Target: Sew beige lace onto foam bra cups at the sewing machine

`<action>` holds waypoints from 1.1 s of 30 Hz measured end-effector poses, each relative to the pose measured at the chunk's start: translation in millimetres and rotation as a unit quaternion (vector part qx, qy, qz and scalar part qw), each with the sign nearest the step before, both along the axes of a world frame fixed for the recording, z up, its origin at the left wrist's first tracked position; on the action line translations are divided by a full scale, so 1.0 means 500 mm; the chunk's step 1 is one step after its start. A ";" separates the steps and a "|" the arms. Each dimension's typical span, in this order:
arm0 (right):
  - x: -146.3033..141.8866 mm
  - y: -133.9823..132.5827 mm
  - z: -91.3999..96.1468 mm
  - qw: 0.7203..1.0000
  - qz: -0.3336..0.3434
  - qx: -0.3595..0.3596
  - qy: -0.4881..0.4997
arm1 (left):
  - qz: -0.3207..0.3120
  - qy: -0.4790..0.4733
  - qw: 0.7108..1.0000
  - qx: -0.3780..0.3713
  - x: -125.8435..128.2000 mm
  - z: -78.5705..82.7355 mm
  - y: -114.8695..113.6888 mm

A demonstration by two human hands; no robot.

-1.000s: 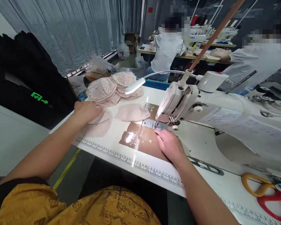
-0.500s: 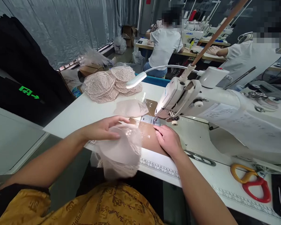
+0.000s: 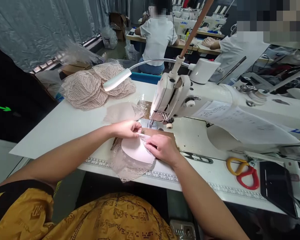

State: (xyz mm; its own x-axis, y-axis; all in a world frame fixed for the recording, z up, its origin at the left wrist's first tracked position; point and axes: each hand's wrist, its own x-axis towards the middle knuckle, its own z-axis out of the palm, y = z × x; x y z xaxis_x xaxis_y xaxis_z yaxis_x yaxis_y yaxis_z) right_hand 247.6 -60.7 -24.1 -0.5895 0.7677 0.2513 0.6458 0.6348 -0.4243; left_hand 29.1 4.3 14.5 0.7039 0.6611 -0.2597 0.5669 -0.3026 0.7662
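Note:
My left hand [image 3: 126, 128] and my right hand [image 3: 161, 147] both pinch the top edge of a pale pink cup piece [image 3: 136, 151] that lies on a lace piece [image 3: 125, 166] at the table's front edge. The piece sits just in front of the needle area [image 3: 150, 124] of a white sewing machine [image 3: 205, 96]. A single lace-edged cup [image 3: 122, 111] lies behind my left hand, and a pile of pink lace cups [image 3: 90, 86] sits at the back left of the white table [image 3: 62, 123].
Red and yellow scissors [image 3: 243, 170] and a dark phone-like slab [image 3: 277, 186] lie at the right. A small thread snip [image 3: 197, 156] lies by my right wrist. A gooseneck lamp [image 3: 116, 80] hangs over the pile. Two people in white shirts work at tables behind.
My left hand brought a cup piece from the left side of the table to the front of the needle. My right hand moved off the brown plate onto the piece.

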 end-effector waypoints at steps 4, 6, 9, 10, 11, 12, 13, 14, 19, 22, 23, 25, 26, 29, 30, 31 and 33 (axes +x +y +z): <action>-0.002 0.000 0.002 0.999 -0.009 0.023 -0.034 | -0.026 -0.119 0.980 -0.158 0.024 -0.007 0.012; -0.003 -0.001 0.005 0.999 -0.012 0.029 -0.043 | -0.030 -0.158 0.966 -0.202 0.039 -0.017 0.018; -0.002 -0.001 0.006 0.998 -0.012 0.034 -0.049 | -0.016 -0.178 0.956 -0.234 0.049 -0.025 0.028; -0.001 0.000 0.006 0.998 -0.013 0.036 -0.051 | -0.013 -0.181 0.953 -0.241 0.049 -0.024 0.032; 0.000 0.000 0.005 0.998 -0.017 0.037 -0.054 | -0.015 -0.181 0.952 -0.248 0.047 -0.022 0.037; 0.000 0.001 0.004 0.997 -0.022 0.039 -0.058 | -0.017 -0.182 0.951 -0.248 0.044 -0.020 0.041; 0.000 0.001 0.003 0.997 -0.031 0.040 -0.062 | -0.018 -0.183 0.954 -0.236 0.041 -0.018 0.045; 0.000 0.002 0.001 0.996 -0.041 0.042 -0.067 | -0.014 -0.181 0.961 -0.208 0.038 -0.018 0.049; -0.002 0.004 -0.004 0.991 -0.094 0.046 -0.085 | 0.012 -0.069 0.991 0.118 0.039 -0.037 0.057; -0.003 0.004 -0.003 0.988 -0.119 0.036 -0.090 | -0.007 -0.046 0.973 0.225 0.044 -0.051 0.058; -0.003 0.005 -0.002 0.987 -0.123 0.031 -0.094 | -0.014 -0.045 0.968 0.247 0.044 -0.052 0.059; -0.004 0.005 -0.001 0.986 -0.127 0.025 -0.106 | -0.020 -0.029 0.952 0.305 0.040 -0.050 0.059; -0.005 0.005 0.000 0.985 -0.128 0.022 -0.111 | -0.020 -0.015 0.940 0.340 0.037 -0.046 0.056; -0.006 0.005 0.002 0.983 -0.136 0.017 -0.126 | -0.030 0.021 0.903 0.427 0.024 -0.032 0.036; -0.007 0.005 0.002 0.982 -0.139 0.018 -0.129 | -0.044 0.027 0.898 0.436 0.021 -0.029 0.025; -0.007 0.005 0.001 0.981 -0.142 0.019 -0.131 | -0.063 0.031 0.897 0.436 0.020 -0.029 0.013; -0.006 0.005 0.001 0.980 -0.148 0.023 -0.129 | -0.098 0.036 0.896 0.431 0.020 -0.036 -0.009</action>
